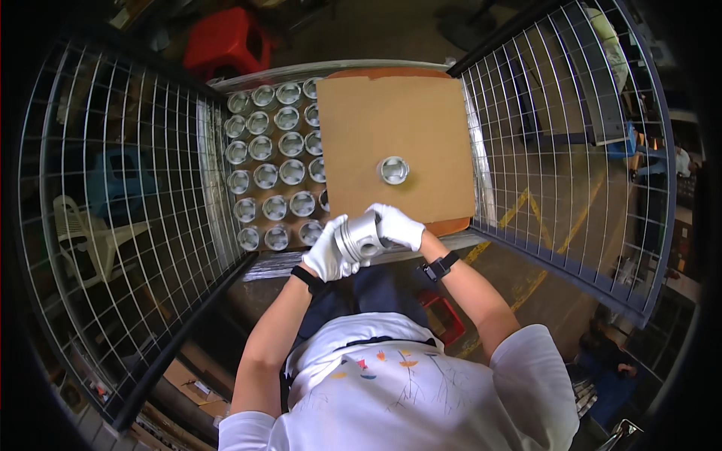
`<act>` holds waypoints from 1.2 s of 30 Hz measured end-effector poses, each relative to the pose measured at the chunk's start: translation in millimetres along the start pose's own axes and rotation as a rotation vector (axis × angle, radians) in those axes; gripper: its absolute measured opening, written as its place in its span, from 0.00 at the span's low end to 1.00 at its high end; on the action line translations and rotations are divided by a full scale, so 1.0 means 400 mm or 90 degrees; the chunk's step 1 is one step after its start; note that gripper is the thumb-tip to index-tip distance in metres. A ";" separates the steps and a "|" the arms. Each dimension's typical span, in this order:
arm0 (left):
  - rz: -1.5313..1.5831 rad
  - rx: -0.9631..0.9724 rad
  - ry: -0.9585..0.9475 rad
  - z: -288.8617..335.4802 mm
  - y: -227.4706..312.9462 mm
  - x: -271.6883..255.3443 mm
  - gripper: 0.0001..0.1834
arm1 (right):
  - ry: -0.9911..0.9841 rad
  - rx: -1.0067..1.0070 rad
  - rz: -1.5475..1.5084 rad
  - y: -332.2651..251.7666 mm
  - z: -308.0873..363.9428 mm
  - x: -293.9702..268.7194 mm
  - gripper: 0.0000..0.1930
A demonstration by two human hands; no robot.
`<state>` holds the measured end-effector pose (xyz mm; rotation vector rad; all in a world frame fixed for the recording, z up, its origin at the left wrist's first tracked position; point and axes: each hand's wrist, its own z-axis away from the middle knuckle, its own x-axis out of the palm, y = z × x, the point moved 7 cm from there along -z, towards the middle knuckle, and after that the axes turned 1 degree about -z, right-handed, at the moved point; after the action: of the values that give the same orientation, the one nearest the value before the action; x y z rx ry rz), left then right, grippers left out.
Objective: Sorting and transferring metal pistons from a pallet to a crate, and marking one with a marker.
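Between my two white-gloved hands I hold a silver metal piston (359, 239), tilted on its side, with its ring grooves toward the left and a round pin hole showing. My left hand (328, 252) is wrapped round its grooved end. My right hand (398, 226) grips the other end, fingers over the top edge. Just beyond, a single piston (394, 171) stands on a brown cardboard sheet (398, 113). Left of the sheet, several pistons (265, 176) stand in rows, and some in the nearest column are partly covered by the sheet's edge.
Wire mesh panels rise at the left (143, 188) and right (556, 150) of the load. A red stool (226, 41) stands beyond the far edge, and a white plastic chair (94, 237) is outside the left mesh. Yellow lines (534, 214) mark the floor at right.
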<state>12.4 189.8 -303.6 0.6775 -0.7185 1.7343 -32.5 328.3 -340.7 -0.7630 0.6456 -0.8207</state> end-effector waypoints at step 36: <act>0.378 0.738 0.311 0.635 -0.671 -0.576 0.19 | -0.263 -0.185 0.711 -0.190 0.063 0.459 0.12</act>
<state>351.4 -82.1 -273.6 0.7582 0.5860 2.7119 52.9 151.1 -304.2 -0.6629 0.6915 0.4519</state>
